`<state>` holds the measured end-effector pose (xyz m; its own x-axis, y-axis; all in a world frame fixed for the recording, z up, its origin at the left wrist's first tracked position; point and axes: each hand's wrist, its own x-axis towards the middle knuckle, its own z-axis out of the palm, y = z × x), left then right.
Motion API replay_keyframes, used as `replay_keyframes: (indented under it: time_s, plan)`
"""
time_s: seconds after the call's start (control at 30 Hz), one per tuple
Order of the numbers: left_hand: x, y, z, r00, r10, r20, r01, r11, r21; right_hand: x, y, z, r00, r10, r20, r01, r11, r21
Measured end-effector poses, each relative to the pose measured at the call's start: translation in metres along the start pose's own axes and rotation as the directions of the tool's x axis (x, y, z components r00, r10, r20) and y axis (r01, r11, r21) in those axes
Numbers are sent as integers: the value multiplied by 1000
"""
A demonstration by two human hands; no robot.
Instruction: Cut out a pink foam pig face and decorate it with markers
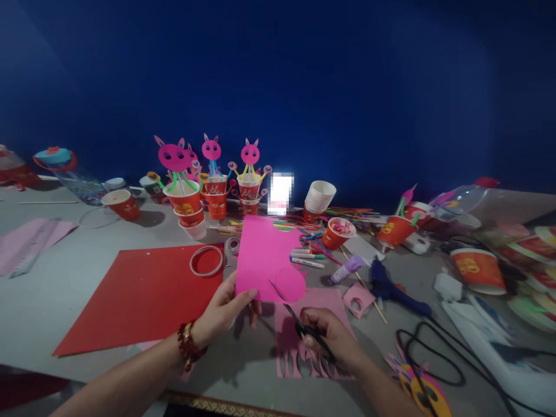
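the left hand's [223,307] fingers are partly hidden behind the bright pink sheet [263,252], and the right hand [328,327] covers much of the handles of the scissors [292,311]. one blade shows; the other cannot be made out. the pale pink sheet [319,298] is partly hidden by that hand. both forearms [139,370] run off the bottom edge, which also cuts the pink-and-yellow paper face [438,401]. the red cup-like things [536,249] at the right edge are cut off and blurred. coarse pixels mask a bright rectangle [280,194].

the light is dim, the right edge blurred.
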<state>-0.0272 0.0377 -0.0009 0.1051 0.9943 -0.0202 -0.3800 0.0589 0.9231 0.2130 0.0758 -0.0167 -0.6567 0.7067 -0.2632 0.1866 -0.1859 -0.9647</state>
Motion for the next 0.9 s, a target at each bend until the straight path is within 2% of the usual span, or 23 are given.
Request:
replay_keyframes:
  time_s: [0.2,0.4,0.9]
  plan:
    - [-2,-7,-3,998,3,67,-5,1000,25,-1,1,0,996,20,82,-28,995,94]
    - [-5,-12,-4,998,17,63,-21,998,66,-1,1,0,992,9,126,-28,989,146]
    - [-5,-10,-1,999,33,40,-37,994,101,-1,4,2,999,-2,48,-4,994,110]
